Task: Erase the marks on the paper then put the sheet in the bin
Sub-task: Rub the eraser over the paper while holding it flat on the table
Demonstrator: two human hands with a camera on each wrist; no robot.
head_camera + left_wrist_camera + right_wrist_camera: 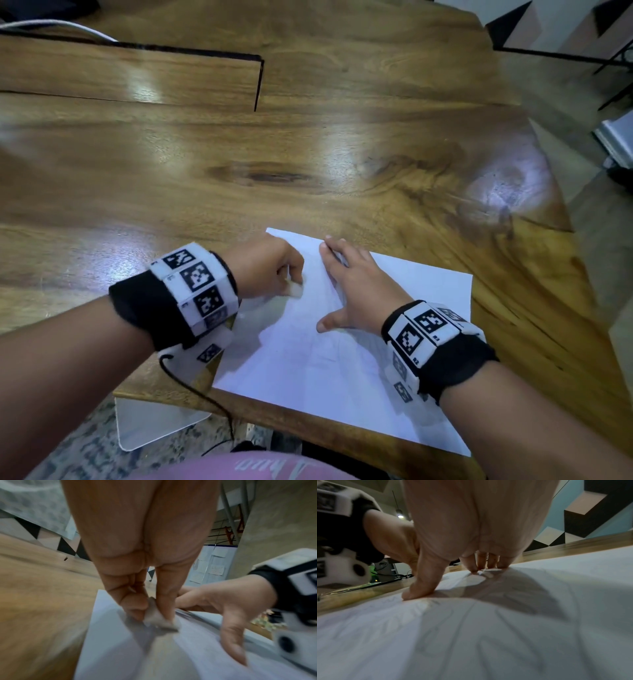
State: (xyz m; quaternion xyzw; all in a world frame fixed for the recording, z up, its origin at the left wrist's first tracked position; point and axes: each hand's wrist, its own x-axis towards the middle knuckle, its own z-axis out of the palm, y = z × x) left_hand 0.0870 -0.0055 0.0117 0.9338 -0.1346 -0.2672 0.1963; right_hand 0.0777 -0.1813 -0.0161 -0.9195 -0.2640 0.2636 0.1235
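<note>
A white sheet of paper [342, 363] lies on the wooden table [308, 154] near its front edge, with faint pencil lines [471, 622] across it. My left hand [274, 270] pinches a small pale eraser [296, 291] between thumb and fingers and holds it down on the sheet's left part; the left wrist view shows the eraser [159, 618] touching the paper [197, 655]. My right hand [346, 284] lies flat on the sheet, fingers straight and thumb spread, pressing it down [423, 588].
A white bin [154, 421] stands on the floor under the table's front left edge. A black cable [202, 397] hangs from my left wrist. A raised wooden panel [137, 72] sits at the table's back left. The table's right edge is close.
</note>
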